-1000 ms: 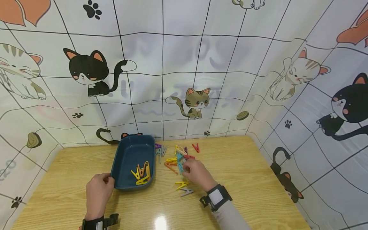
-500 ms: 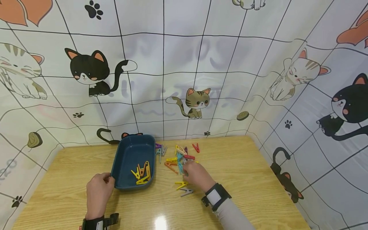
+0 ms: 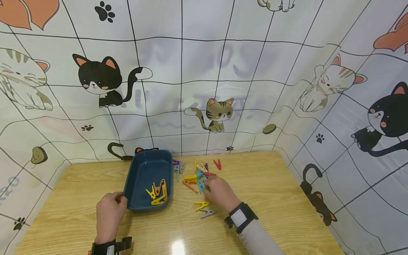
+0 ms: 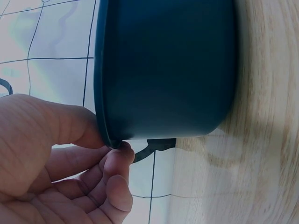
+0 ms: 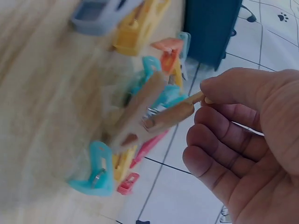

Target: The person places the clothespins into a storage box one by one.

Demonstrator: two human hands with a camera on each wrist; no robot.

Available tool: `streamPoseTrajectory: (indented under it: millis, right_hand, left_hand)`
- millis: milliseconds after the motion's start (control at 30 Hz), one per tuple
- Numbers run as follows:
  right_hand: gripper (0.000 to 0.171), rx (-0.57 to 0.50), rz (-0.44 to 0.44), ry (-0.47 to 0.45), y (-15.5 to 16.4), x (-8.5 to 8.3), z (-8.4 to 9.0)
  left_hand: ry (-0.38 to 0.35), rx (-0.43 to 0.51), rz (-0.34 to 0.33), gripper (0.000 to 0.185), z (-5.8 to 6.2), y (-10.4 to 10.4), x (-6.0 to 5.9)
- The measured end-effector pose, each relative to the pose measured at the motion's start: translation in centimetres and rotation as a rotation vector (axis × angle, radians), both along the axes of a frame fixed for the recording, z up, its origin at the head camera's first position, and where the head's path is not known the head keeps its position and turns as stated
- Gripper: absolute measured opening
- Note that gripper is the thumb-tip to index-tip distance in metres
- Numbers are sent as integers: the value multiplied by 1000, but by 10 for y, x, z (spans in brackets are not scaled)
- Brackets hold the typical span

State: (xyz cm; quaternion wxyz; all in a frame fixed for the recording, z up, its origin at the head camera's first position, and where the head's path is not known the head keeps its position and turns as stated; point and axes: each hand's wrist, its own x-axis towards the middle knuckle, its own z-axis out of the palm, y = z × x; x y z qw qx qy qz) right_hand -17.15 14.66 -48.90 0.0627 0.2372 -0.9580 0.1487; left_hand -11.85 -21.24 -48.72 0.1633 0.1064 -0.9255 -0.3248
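My left hand [image 3: 109, 212] pinches the rim of a dark blue plastic bin [image 3: 148, 166] at its near left side. In the left wrist view the thumb lies on one side of that rim and curled fingers [image 4: 117, 163] on the other. Several yellow and orange clothespins [image 3: 157, 193] lie inside the bin. At the pile right of the bin, my right hand [image 3: 221, 193] pinches the end of a tan-looking clothespin [image 5: 170, 119] between thumb and forefinger. That clothespin is blurred in the right wrist view, and the hand hides it in the head view. Turquoise clothespins [image 3: 200, 180] lie beside the fingertips.
Orange [image 3: 190, 185], yellow and red clothespins fill out the pile. A red clothespin [image 3: 217, 164] lies apart behind it; a yellow [image 3: 201, 205] and a grey clothespin [image 3: 208, 213] lie nearer me. Purple and grey ones sit against the bin. A cat-print cloth [image 3: 204, 71] borders the wooden table [image 3: 271, 198].
My right hand has shifted only slightly over the pile, uncovering a grey clothespin half a second ago and mostly covering it again now. The left hand and the bin stay put.
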Motion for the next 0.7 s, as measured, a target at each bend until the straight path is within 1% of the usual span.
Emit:
streamPoseTrajectory:
  millis: [100, 167, 300, 433, 533, 700]
  right_hand:
    - [27, -28, 9, 77, 2, -2, 3]
    - [27, -48, 6, 97, 2, -3, 5]
    - [25, -112, -27, 43, 3, -2, 13]
    - [16, -169, -60, -33, 4, -1, 18]
    - [12, -209, -63, -62, 4, -1, 21]
    - [12, -275, -54, -90, 1, 0, 23]
  left_hand:
    - [1, 0, -4, 24, 0, 0, 0]
    - [-1, 0, -5, 24, 0, 0, 0]
    - [-9, 2, -3, 24, 0, 0, 0]
    - [-12, 4, 3, 24, 0, 0, 0]
    - [-7, 2, 3, 23, -1, 0, 0]
    - [5, -6, -2, 23, -1, -1, 1]
